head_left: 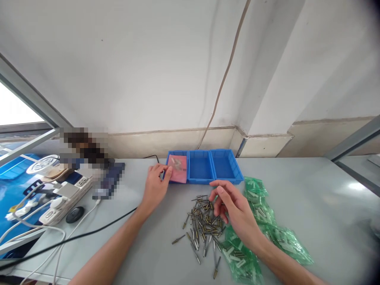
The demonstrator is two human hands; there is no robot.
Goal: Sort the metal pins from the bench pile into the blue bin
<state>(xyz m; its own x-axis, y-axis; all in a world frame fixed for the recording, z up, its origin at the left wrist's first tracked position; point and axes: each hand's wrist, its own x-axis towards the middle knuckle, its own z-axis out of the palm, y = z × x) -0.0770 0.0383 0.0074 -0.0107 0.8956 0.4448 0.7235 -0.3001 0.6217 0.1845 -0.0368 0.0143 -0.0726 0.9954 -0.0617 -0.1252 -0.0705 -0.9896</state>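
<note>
My left hand [156, 186] rests on the grey table with its fingers curled against the left edge of the leftmost blue bin [177, 155], which holds a pink bag [178, 169] with small parts in it. My right hand [230, 206] hovers over a heap of several small metal pins [203, 225], fingers bent and apart, nothing visibly in them. Two more blue bins [202, 168] stand to the right of the first one and look bare inside.
Green plastic bags [264, 221] of small white parts lie along the right of the pin heap. At the left are white power strips [63, 196], white and black cables [74, 237] and a black round object [75, 214]. The wall stands close behind the bins.
</note>
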